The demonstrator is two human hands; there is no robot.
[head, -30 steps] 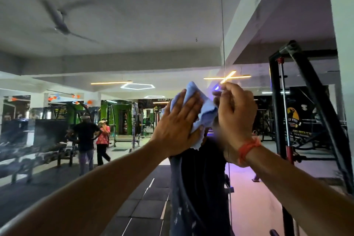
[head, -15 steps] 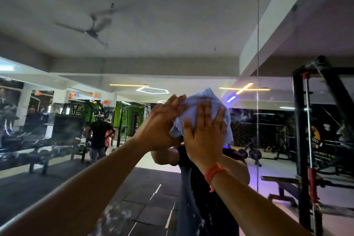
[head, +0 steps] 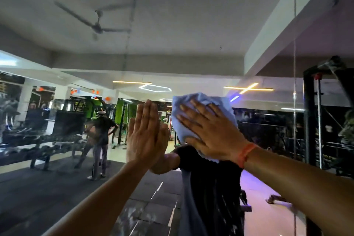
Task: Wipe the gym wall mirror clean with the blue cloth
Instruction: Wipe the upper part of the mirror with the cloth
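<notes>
The wall mirror (head: 191, 48) fills the view and reflects the gym and my own torso. My right hand (head: 208, 132) lies flat with spread fingers on the light blue cloth (head: 220, 105), pressing it against the glass at head height. An orange band circles that wrist. To the left of the cloth, my left hand (head: 145, 136) is held flat with straight fingers against the mirror, meeting its own reflection. White smears (head: 134, 218) show on the glass low in the middle.
A vertical seam (head: 295, 140) between mirror panels runs down the right side. A black rack (head: 310, 130) with a red-tipped bar appears at the right. Reflected people (head: 99, 136), dumbbell racks and green machines show at the left, and a ceiling fan above.
My left hand has let go of the cloth and moved left onto bare glass. My right hand now presses the cloth alone, spread flat, a little further right.
</notes>
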